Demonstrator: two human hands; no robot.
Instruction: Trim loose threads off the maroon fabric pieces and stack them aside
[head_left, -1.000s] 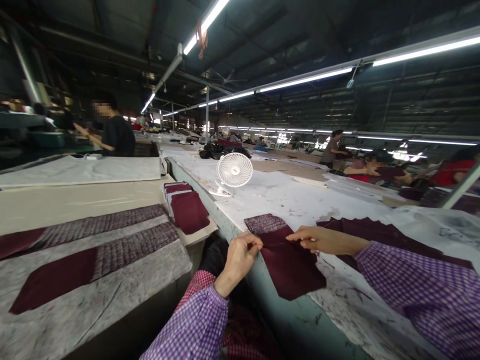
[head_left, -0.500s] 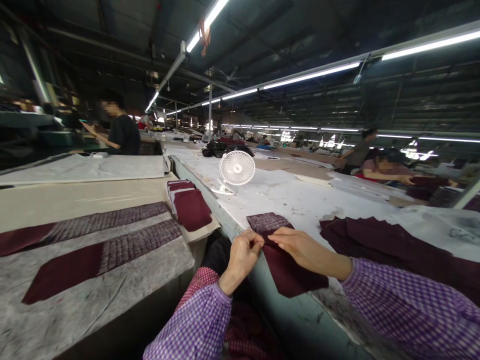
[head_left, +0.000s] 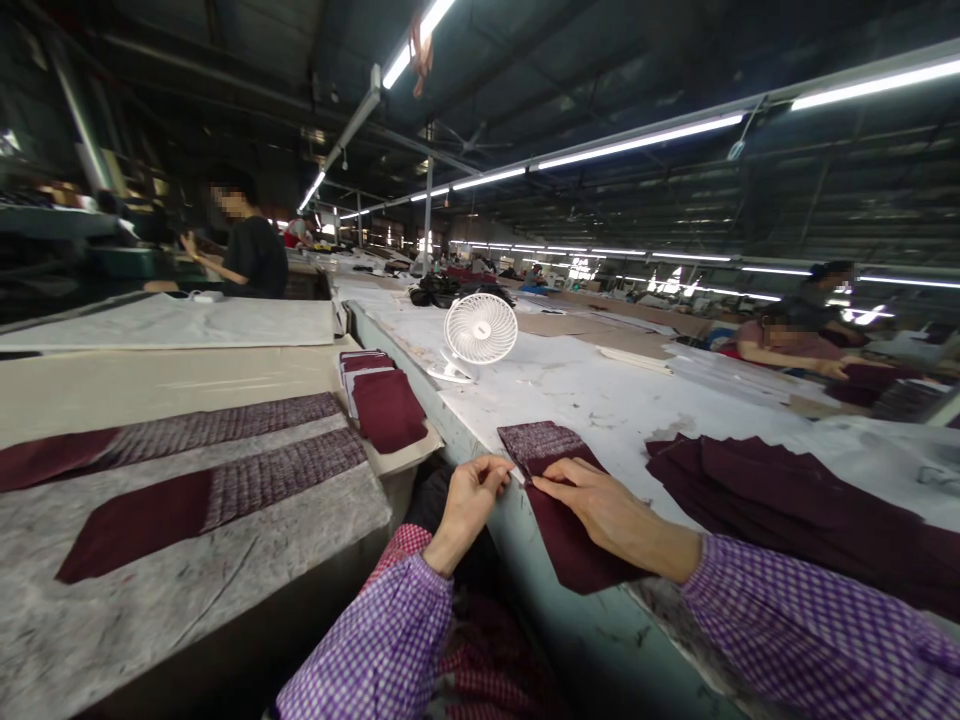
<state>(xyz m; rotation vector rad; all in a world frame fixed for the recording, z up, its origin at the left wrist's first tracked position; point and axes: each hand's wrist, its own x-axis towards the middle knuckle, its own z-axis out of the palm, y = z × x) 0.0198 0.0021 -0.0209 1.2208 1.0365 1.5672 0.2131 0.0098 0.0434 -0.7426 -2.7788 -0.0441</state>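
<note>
My left hand [head_left: 471, 500] is closed in a pinch at the table edge, on a small white strip [head_left: 517, 476] whose kind I cannot make out. Under my right hand [head_left: 600, 505] lies a maroon fabric piece [head_left: 574, 555] with a speckled grey-maroon far end. That hand rests flat on the cloth, fingers stretched out and pointing toward the strip. The near part of the fabric hangs over the table edge.
A white clip fan [head_left: 480, 330] stands ahead on the table. Maroon fabric pieces [head_left: 780, 510] are fanned out at right. At left, a stack of maroon pieces [head_left: 386, 408] and two long two-tone strips [head_left: 142, 525] lie on a lower surface. Co-workers are farther back.
My left hand has drawn slightly left, away from the fabric edge, and a white strip now shows at its fingertips. My right hand stays on the fabric, fingers slightly lower.
</note>
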